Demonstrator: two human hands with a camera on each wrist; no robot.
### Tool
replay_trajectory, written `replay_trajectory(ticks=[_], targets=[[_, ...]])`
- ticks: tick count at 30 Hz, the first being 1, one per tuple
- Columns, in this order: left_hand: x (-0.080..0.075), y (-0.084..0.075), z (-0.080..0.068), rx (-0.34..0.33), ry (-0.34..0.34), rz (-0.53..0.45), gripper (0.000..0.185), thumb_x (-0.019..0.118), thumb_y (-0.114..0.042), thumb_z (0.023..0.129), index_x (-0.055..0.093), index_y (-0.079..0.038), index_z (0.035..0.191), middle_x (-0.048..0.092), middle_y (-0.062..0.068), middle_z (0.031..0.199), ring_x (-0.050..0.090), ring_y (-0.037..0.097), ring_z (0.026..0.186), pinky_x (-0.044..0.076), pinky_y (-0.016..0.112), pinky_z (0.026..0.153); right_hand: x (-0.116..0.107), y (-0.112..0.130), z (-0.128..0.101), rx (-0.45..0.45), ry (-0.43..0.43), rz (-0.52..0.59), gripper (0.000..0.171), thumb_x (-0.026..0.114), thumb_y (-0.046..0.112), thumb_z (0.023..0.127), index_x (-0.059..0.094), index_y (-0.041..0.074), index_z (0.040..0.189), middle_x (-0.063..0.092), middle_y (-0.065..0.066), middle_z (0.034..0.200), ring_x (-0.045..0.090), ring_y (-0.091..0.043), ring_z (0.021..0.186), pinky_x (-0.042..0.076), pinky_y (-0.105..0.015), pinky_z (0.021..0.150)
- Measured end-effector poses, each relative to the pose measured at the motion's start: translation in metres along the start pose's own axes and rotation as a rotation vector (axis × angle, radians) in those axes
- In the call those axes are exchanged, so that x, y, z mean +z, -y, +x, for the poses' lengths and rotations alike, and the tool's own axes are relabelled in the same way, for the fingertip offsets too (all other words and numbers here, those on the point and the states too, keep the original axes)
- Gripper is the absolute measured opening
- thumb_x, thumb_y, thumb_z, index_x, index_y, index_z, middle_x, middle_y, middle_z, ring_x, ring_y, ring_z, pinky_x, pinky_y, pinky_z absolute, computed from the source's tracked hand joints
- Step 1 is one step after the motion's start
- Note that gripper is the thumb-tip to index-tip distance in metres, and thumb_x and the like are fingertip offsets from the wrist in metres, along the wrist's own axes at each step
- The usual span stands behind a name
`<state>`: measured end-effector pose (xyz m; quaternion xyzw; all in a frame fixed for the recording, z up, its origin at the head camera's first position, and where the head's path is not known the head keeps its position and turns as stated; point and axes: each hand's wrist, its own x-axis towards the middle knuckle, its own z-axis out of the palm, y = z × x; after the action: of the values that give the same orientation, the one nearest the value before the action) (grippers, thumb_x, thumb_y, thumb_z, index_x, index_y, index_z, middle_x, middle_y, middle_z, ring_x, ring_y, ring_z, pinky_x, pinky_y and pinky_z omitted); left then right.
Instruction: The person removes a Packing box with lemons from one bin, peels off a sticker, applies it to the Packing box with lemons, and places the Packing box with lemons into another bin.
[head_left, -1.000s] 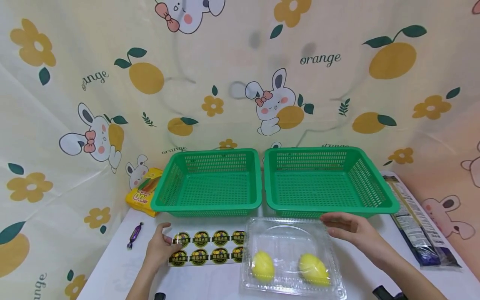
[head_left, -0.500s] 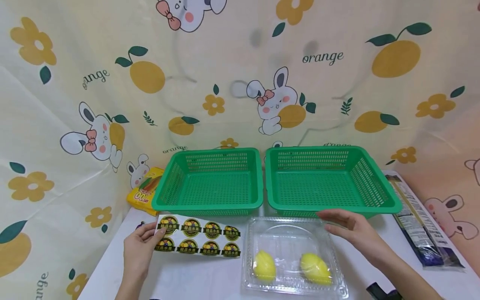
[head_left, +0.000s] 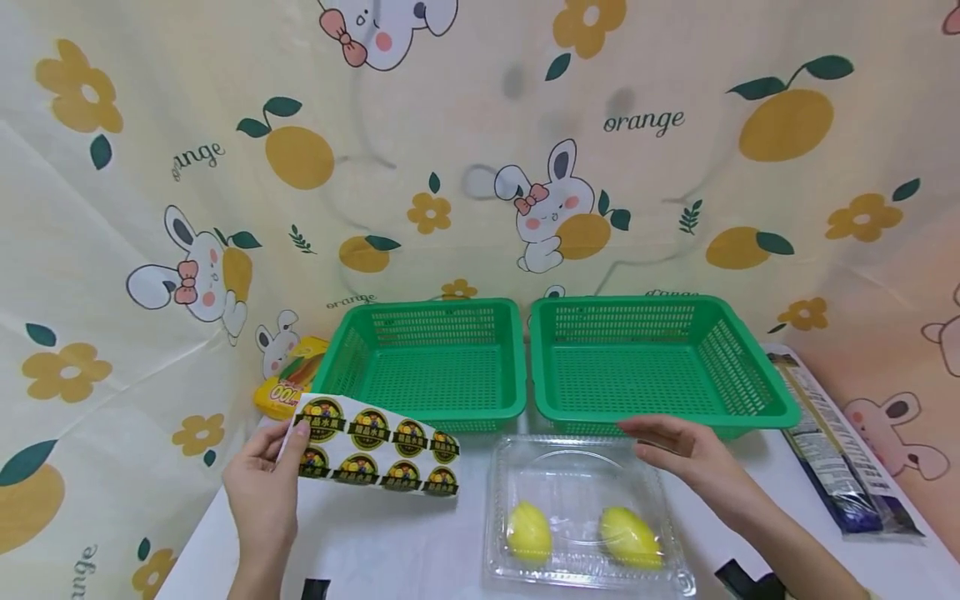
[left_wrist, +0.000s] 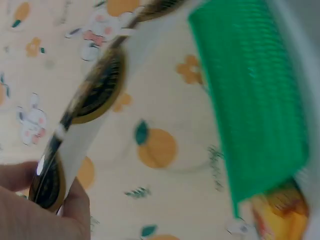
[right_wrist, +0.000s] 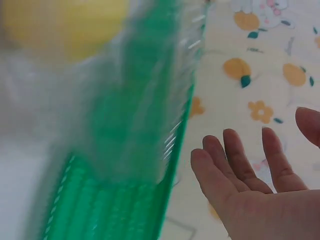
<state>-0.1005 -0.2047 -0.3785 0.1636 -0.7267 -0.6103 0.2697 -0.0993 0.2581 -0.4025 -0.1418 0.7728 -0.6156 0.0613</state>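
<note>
My left hand (head_left: 264, 483) pinches the left end of a sticker sheet (head_left: 371, 446) with two rows of round dark-and-yellow labels, lifted off the white table (head_left: 390, 554). The left wrist view shows the sticker sheet (left_wrist: 87, 105) edge-on above my fingers (left_wrist: 35, 210). My right hand (head_left: 678, 454) hovers with straight fingers over the back right of a clear plastic clamshell box (head_left: 585, 504) holding two yellow fruits (head_left: 528, 532) (head_left: 630, 537). In the right wrist view my right hand (right_wrist: 250, 175) is open and holds nothing, beside the blurred clamshell box (right_wrist: 125, 100).
Two green mesh baskets (head_left: 427, 362) (head_left: 660, 358) stand side by side behind the box. A yellow snack bag (head_left: 288, 387) lies at the back left, a long dark packet (head_left: 832, 450) along the right edge. A patterned cloth hangs behind.
My left hand took hold of the sticker sheet and raised it off the table, up and to the left. My right hand drifted slightly left above the box.
</note>
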Motion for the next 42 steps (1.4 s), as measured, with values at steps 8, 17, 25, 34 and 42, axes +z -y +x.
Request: replay_trajectory(ticks=[8,17,25,34,42], targets=[[0.050,-0.030,-0.018,0.116,0.007,-0.374,0.016,0.066,-0.009,0.097,0.067,0.007,0.099,0.063,0.004,0.082,0.054,0.013,0.072,0.051,0.016,0.066,0.035,0.033,0.009,-0.067,0.013,0.053,0.036,0.059,0.012,0.101,0.057,-0.001,0.134,0.064,-0.008,0.130,0.061,-0.011,0.118,0.052,-0.024,0.093],[0.117,-0.031,-0.057,0.152,0.172,-0.453,0.020,0.063,-0.012,0.099,0.061,0.009,0.099,0.067,0.003,0.076,0.047,0.005,0.060,0.036,0.018,0.049,0.075,0.071,0.019,-0.352,0.106,0.174,0.040,0.047,-0.004,0.103,0.050,-0.002,0.143,0.055,-0.012,0.143,0.052,-0.027,0.131,0.047,-0.030,0.103],[0.149,-0.031,-0.092,0.104,0.304,-0.480,0.021,0.063,-0.015,0.100,0.060,0.006,0.101,0.073,0.016,0.082,0.054,0.007,0.060,0.042,0.017,0.052,0.098,0.073,0.021,-0.459,0.203,0.135,0.053,0.037,-0.007,0.104,0.030,0.004,0.155,0.028,-0.015,0.161,0.027,-0.018,0.148,0.028,-0.023,0.114],[0.158,-0.036,-0.105,0.064,0.373,-0.582,0.022,0.065,-0.011,0.097,0.061,0.010,0.097,0.070,0.007,0.075,0.058,0.009,0.069,0.047,0.019,0.061,0.102,0.068,0.023,-0.460,0.164,0.162,0.055,0.037,-0.008,0.103,0.024,0.002,0.156,0.018,-0.015,0.163,0.017,-0.024,0.150,0.023,-0.024,0.116],[0.161,-0.036,-0.108,0.067,0.424,-0.703,0.020,0.066,0.003,0.092,0.057,0.020,0.094,0.062,0.009,0.089,0.060,0.009,0.075,0.053,0.019,0.068,0.103,0.065,0.026,-0.571,0.004,-0.073,0.051,0.050,-0.013,0.097,0.043,-0.004,0.147,0.033,-0.019,0.157,0.028,-0.022,0.147,0.028,-0.021,0.114]])
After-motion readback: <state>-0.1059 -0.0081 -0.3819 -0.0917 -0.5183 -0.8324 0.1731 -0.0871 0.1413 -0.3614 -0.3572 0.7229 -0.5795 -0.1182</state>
